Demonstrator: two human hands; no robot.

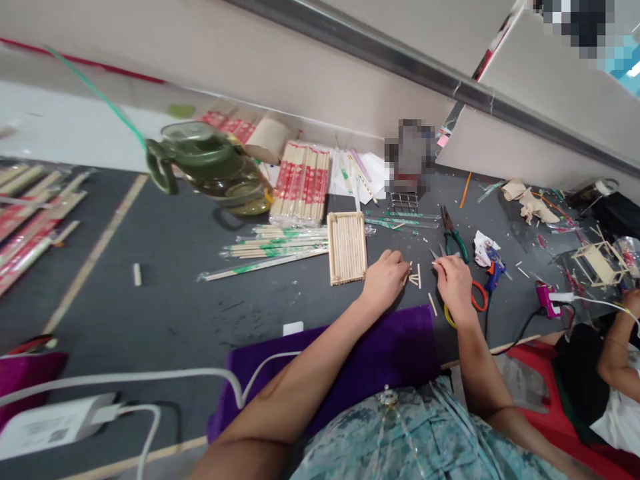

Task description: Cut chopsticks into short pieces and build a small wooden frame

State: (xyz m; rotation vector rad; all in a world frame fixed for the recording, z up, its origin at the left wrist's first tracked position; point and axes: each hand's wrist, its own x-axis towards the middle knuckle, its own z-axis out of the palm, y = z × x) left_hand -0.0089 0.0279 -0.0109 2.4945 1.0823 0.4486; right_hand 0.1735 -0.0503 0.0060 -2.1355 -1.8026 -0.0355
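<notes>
My left hand (pixel 386 279) is closed, its fingertips down at a few short cut wooden sticks (pixel 415 279) on the dark table; what it pinches, if anything, is hidden. Just right of it, my right hand (pixel 454 285) is closed in a pinch, with the pale end of a short stick showing at the fingertips. Scissors with orange and yellow handles (pixel 480 297) lie partly under my right hand, blades pointing away. Left of my left hand lies a small rectangular tray built of wooden sticks (pixel 349 248). Another cut stick (pixel 433 305) lies between my hands.
Green-handled pliers (pixel 454 235) and a blue glue gun (pixel 494 273) lie to the right. Wrapped chopsticks (pixel 300 183) and a glass teapot (pixel 215 167) stand behind. A purple cloth (pixel 400 340) hangs at the front edge; a white cable (pixel 150 377) crosses the left. Another person's arm (pixel 617 347) is at far right.
</notes>
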